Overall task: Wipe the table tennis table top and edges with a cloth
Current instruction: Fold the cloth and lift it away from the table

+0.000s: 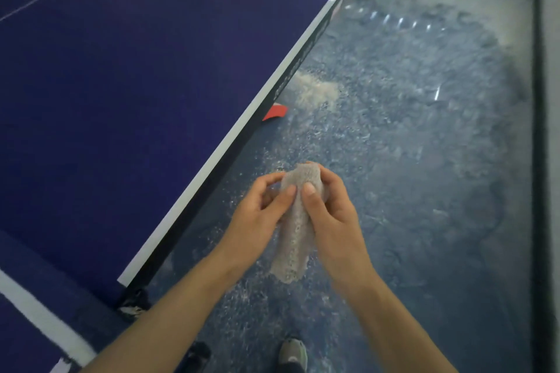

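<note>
Both hands off the counter [127, 94], just right of its white edge [242, 118]: left hand [257, 215] and right hand [330, 215] pinch the cloth [295, 230] between them, fingers curled, seemingly refolding for a fresh wiping face.

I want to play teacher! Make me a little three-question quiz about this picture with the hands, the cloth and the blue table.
1. True or false: the cloth is lying flat on the table top.
2. Which hands hold the cloth? A) only the left hand B) only the right hand C) both
3. Fill in: the red thing on the floor pokes out from under the table's ____.

Key:
1. False; it hangs between the hands, over the floor beside the table.
2. C
3. edge
</note>
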